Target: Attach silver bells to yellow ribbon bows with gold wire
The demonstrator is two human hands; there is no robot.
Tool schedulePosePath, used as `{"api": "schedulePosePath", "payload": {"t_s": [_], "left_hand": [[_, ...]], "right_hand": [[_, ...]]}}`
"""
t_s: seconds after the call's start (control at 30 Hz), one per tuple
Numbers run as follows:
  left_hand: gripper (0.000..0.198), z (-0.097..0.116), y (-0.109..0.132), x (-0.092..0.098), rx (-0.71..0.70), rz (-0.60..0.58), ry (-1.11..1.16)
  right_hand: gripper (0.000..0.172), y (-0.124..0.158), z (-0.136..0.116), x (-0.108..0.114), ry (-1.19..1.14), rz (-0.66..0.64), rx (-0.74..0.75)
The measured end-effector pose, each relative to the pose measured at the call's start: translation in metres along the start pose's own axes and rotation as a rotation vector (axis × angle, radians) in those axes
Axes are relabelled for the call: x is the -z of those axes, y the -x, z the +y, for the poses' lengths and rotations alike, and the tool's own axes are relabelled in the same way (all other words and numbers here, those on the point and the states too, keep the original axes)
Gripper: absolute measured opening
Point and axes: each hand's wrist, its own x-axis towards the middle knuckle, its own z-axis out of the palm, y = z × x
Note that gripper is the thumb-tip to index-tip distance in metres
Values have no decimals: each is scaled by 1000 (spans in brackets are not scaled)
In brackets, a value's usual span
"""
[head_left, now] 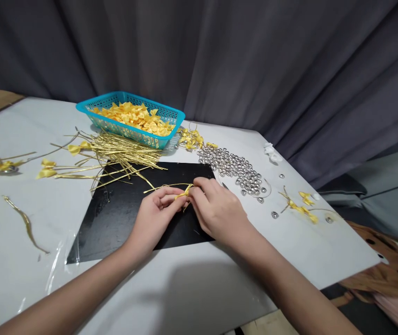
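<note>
Above a black mat [115, 223], my left hand [157, 209] and my right hand [216, 204] meet, fingertips pinched together around a small yellow ribbon bow [185, 191]. A thin gold cord [167, 185] runs out to the left from between the fingers. Part of the bow is covered by my fingertips. Just past the mat's far edge lies a heap of gold cords [122, 151], some ends resting on the mat. To the right of my right hand spreads a pile of silver heart-shaped beads [234, 165].
A blue basket [90, 111] full of yellow ribbon bows [136, 116] stands at the back. Corded bows [47, 170] lie at left, with a twisted gold cord [26, 221] nearer. More bows [301, 209] and loose beads lie at right by the table's edge.
</note>
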Motion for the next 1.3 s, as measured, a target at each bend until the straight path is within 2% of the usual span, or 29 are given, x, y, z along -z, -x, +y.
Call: {"api": "schedulePosePath", "payload": {"t_s": [0.23,0.37,0.43,0.6,0.77,0.9,0.97,1.17,1.3], "left_hand": [[15,-3,-2,1,-19,-19,-12],[15,-2,-2,2,-3,-1,-28],[16,-1,-1,2,20,6,-35],[14,3,0,-1,23,-3,-64],[13,3,0,-1,-20,1,-44],[25,1,-1,-1,27,11,20],[27,2,-1,-1,39,21,29],[27,5,1,-2,52,41,40],[24,4,1,-2,54,60,18]], "right_hand": [[16,-26,6,14,-209,-282,-106],[12,-34,8,14,-359,-383,-198],[11,-35,10,10,-519,-396,-299],[16,-36,16,0,-1153,-561,-774],[21,-39,17,3,-1389,-664,-921],[17,-36,19,1,-1497,-617,-968],[18,-33,21,-1,-1506,-571,-946],[17,-27,24,2,-1299,-544,-745],[9,-28,21,8,-1125,-449,-688]]}}
